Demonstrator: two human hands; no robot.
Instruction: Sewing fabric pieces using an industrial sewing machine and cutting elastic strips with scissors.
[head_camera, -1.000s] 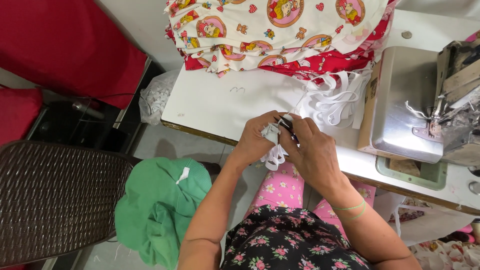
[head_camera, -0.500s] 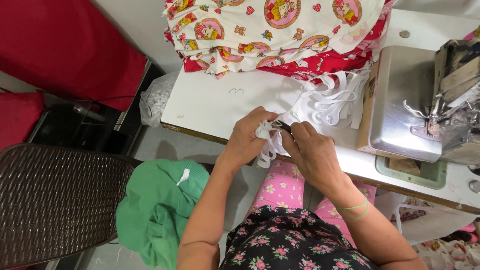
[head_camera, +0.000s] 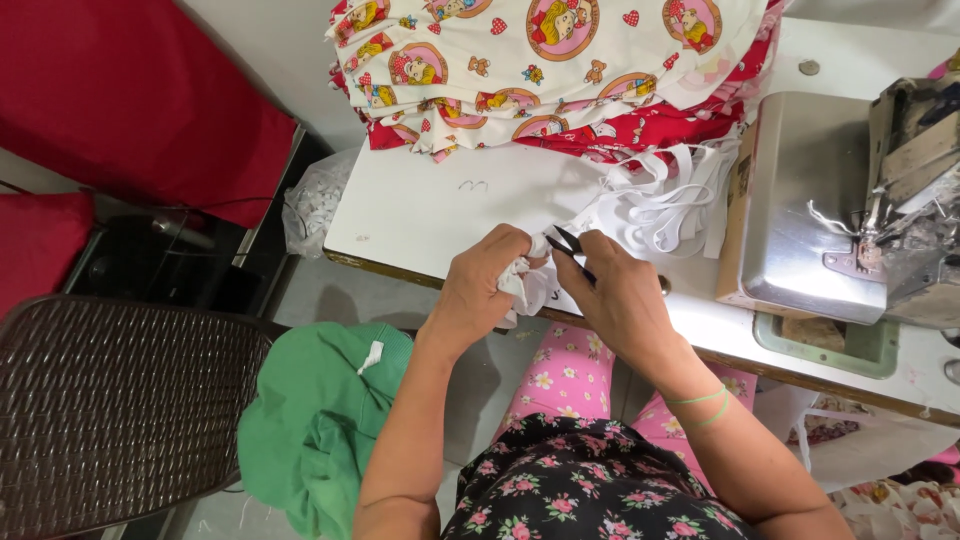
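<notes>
White cloth piece (head_camera: 524, 283) sits bunched at the table's (head_camera: 420, 215) near edge, gripped in the left hand (head_camera: 487, 285). Right hand (head_camera: 612, 297) closes around small black snips (head_camera: 569, 247), blades at the cloth. Beyond, white elastic loops (head_camera: 665, 205), then stacked printed fabric (head_camera: 540, 70).

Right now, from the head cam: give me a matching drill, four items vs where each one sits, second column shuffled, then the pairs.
Things:
1. small black scissors
2. white fabric piece
3. green cloth
4. stack of printed fabric

Places:
A. far side of the white table, against the wall
B. in the right hand
C. below the table edge, beside the woven chair
D. bunched in the left hand

Pairs: 1-B, 2-D, 3-C, 4-A
</notes>
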